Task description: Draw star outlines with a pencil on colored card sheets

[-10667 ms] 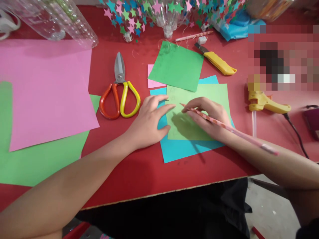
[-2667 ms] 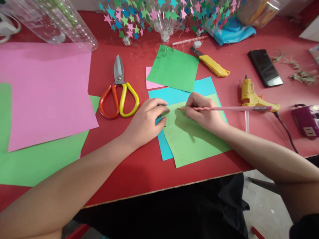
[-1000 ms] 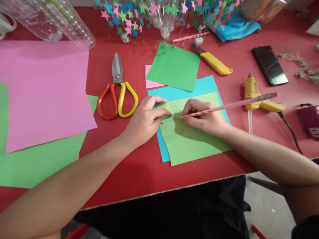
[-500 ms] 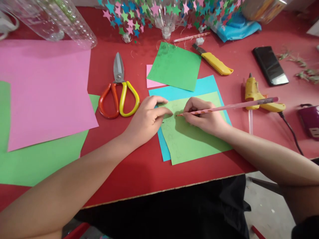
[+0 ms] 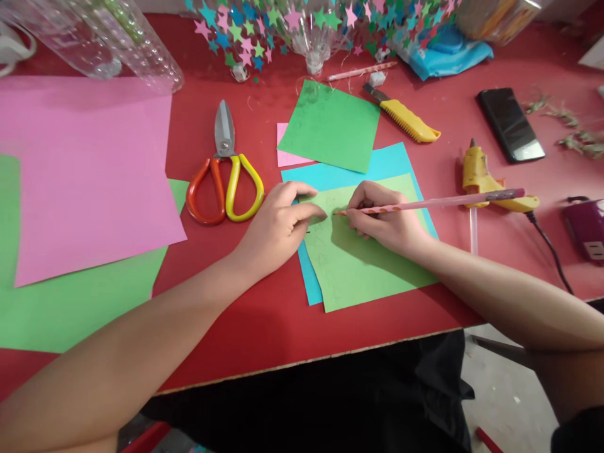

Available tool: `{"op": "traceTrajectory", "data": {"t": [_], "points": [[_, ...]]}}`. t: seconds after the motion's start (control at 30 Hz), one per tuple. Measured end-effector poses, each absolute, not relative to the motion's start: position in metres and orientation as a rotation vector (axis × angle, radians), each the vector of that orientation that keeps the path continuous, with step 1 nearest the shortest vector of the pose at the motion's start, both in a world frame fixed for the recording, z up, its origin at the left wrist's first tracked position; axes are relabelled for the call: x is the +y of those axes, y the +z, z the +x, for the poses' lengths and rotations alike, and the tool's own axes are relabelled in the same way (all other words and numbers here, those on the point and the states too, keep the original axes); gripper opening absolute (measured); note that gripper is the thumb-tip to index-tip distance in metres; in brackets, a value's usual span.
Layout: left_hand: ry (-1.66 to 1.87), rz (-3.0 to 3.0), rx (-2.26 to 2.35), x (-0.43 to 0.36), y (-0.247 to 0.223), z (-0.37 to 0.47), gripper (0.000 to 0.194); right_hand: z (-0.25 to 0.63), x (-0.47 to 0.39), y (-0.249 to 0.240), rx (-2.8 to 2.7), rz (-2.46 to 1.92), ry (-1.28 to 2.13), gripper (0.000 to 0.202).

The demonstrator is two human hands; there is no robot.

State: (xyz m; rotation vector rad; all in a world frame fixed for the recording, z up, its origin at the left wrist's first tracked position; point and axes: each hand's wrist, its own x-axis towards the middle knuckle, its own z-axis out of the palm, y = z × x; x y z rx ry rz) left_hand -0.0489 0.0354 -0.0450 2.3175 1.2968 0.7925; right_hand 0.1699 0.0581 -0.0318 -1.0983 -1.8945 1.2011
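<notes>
In my right hand (image 5: 384, 217) is a pink pencil (image 5: 434, 202), pinched close to its tip, which points left at a light green sheet of paper (image 5: 372, 277). Faint pencil outlines run down the left part of that sheet. My left hand (image 5: 290, 217) rests on the sheet's left edge, thumb and fingers apart, holding nothing. Under the light green sheet lies a blue sheet (image 5: 389, 160). Beyond them, a darker green square (image 5: 333, 126) overlaps a small pink piece of paper (image 5: 284, 146). Scissors (image 5: 225, 167) with red and yellow handles lie left of my left hand.
A yellow cutter (image 5: 410, 119), a phone (image 5: 511, 124) and a corded yellow glue gun (image 5: 479, 170) lie to the right. Large pink paper (image 5: 94, 176) covers green paper (image 5: 85, 314) on the left. Plastic bottles and star decorations (image 5: 292, 17) stand along the back.
The pencil tip and my right hand have shifted very slightly up the sheet, away from me. My left hand stays in place.
</notes>
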Motion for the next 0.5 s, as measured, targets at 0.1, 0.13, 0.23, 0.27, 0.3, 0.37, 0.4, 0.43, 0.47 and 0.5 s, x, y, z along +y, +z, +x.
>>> {"op": "traceTrajectory", "data": {"t": [0.1,0.13,0.23,0.27,0.3,0.37,0.4,0.43,0.47,0.5], "points": [[0.788,2.316,1.297,0.0352,-0.0448,-0.0491,0.030,0.1699,0.0591,-0.0305,-1.917,-1.102,1.180,0.017],[0.790,2.315,1.297,0.0351,-0.0448,-0.0491,0.030,0.1700,0.0596,-0.0300,-1.932,-1.098,1.162,0.017],[0.794,2.317,1.295,0.0351,-0.0449,-0.0492,0.030,0.1706,0.0610,-0.0290,-1.978,-1.069,1.097,0.019],[0.797,2.319,1.294,0.0352,-0.0450,-0.0491,0.030,0.1708,0.0614,-0.0288,-1.987,-1.059,1.084,0.019],[0.800,2.322,1.293,0.0353,-0.0451,-0.0490,0.030,0.1710,0.0616,-0.0286,-1.992,-1.053,1.079,0.019],[0.807,2.330,1.292,0.0354,-0.0455,-0.0488,0.030,0.1715,0.0620,-0.0285,-1.993,-1.046,1.084,0.018],[0.809,2.334,1.291,0.0354,-0.0457,-0.0487,0.030,0.1716,0.0622,-0.0285,-1.993,-1.043,1.090,0.018],[0.809,2.336,1.291,0.0355,-0.0460,-0.0486,0.030,0.1718,0.0623,-0.0285,-1.995,-1.040,1.095,0.018],[0.809,2.337,1.291,0.0355,-0.0462,-0.0484,0.029,0.1719,0.0624,-0.0284,-1.996,-1.038,1.099,0.018],[0.808,2.337,1.292,0.0354,-0.0464,-0.0483,0.029,0.1720,0.0625,-0.0283,-1.998,-1.039,1.102,0.018]]}}
